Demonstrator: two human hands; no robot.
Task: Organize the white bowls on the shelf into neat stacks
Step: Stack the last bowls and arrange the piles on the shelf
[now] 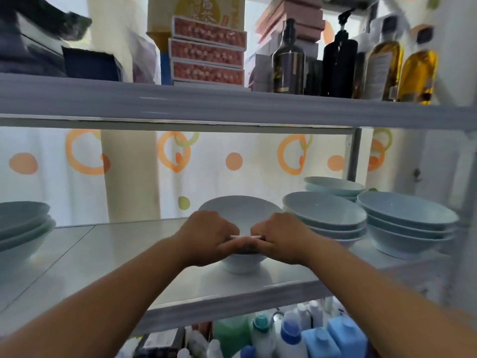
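Mostly done, by appearance: grips the one loose bowl (238,210) at mid-shelf (103,254) by its near rim, left hand (206,236) and right hand (281,236) both curled over it, between the left stack (23,228) and three right stacks (325,215) already formed, pending nesting onto one.

Four bowl stacks (324,213) (plus one loose bowl (240,210))

A round white ceramic bowl (238,215) on the grey metal shelf (103,249) is gripped at its near rim by the left hand (206,235) and right hand (282,237); stacked bowls (407,223) are seen beside.
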